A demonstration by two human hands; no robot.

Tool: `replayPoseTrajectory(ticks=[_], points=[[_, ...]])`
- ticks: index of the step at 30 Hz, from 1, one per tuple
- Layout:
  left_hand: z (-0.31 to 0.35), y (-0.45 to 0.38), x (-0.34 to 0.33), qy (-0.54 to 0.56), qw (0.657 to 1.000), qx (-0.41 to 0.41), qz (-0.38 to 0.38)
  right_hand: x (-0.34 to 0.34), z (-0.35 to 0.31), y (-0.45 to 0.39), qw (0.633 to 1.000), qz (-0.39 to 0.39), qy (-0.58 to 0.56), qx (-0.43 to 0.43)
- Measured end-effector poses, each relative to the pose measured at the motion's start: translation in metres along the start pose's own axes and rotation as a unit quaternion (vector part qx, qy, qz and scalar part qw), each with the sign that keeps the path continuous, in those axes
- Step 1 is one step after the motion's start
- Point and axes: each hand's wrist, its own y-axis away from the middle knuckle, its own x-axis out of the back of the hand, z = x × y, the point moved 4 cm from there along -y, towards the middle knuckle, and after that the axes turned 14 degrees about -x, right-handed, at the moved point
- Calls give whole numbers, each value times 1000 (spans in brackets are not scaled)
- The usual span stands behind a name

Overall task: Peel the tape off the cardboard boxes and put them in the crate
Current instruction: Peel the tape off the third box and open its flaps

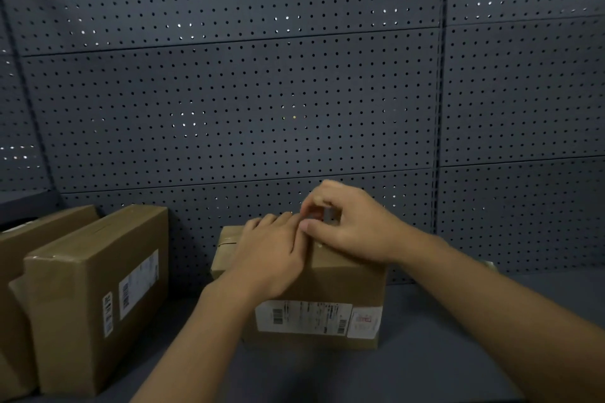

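A brown cardboard box point(343, 285) with a white shipping label on its front stands on the grey shelf in the middle. My left hand point(271, 255) lies flat on its top with straight fingers, pressing it down. My right hand point(347, 222) hovers over the box's far top edge, thumb and forefinger curled and pinching what looks like an end of clear tape. The tape itself is hard to make out. No crate is in view.
Two more taped cardboard boxes stand at the left, the nearer box point(95, 298) with labels on its side and another box point(19, 258) behind it. A dark pegboard wall point(262, 91) closes off the back of the grey shelf point(425, 353).
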Motion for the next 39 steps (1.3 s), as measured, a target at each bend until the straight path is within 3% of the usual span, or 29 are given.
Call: replayPoseTrajectory(ticks=[3,7,15,22,32,36,39], points=[[-5,1,-1,-16,1000,-2,-2,0,-4,-8,989,-43,121,79],[-5,-2,-4,-19,1000,8,12,15,22,-5,978,-69,190,48],[-4,-4,-5,-30,1000,-6,-8,30,49,3,984,-43,172,5],[-1,-3,-3,-41,998,-14,-35,44,56,13,975,-78,202,-50],[-4,-3,-4,-28,999,-15,-31,64,93,38,980,-42,151,-122],[-10,-2,-2,-3,1000,-17,-19,81,130,57,971,-6,139,-195],[-10,-6,-3,3,999,-17,-38,70,142,73,971,-38,76,-222]])
